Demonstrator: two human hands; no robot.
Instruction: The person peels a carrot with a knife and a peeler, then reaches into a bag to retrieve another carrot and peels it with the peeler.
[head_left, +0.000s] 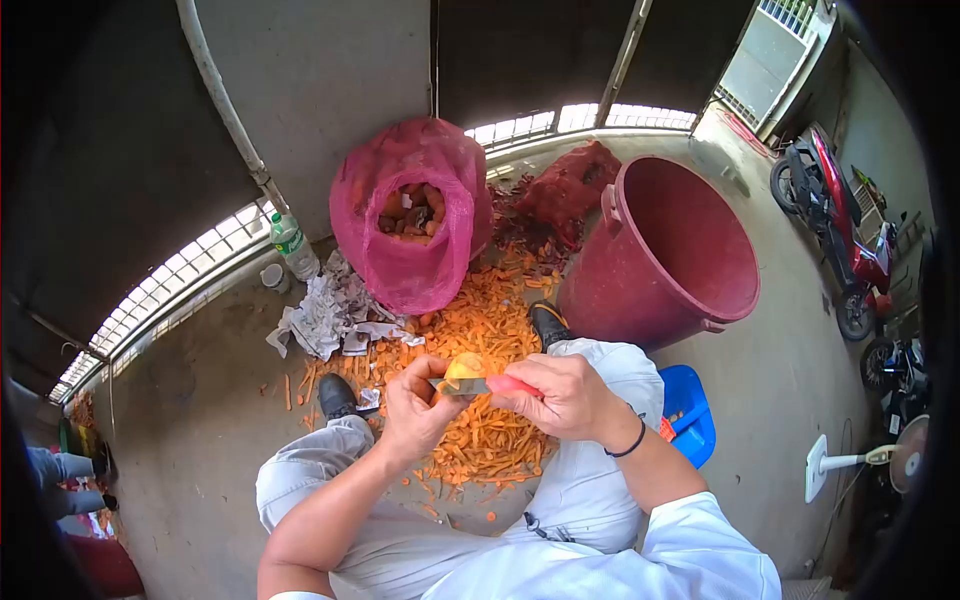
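My left hand (412,400) is closed around a yellow-orange carrot (466,366), seen nearly end-on, in the middle of the head view. In my right hand (562,392) is a knife with a pinkish-red handle (516,386), fingers wrapped round it. Its short metal blade (463,386) lies against the near side of the carrot. Beneath both hands, a wide heap of orange peelings (495,432) covers the floor between my shoes. Part of the carrot is hidden by my left fingers and the blade.
A pink mesh sack (350,230) of root vegetables stands ahead, beside crumpled paper (335,310) and a plastic bottle (292,245). To the right are a large maroon bin (625,280), a blue container (705,415), a fan (818,465) and a motorcycle (835,200).
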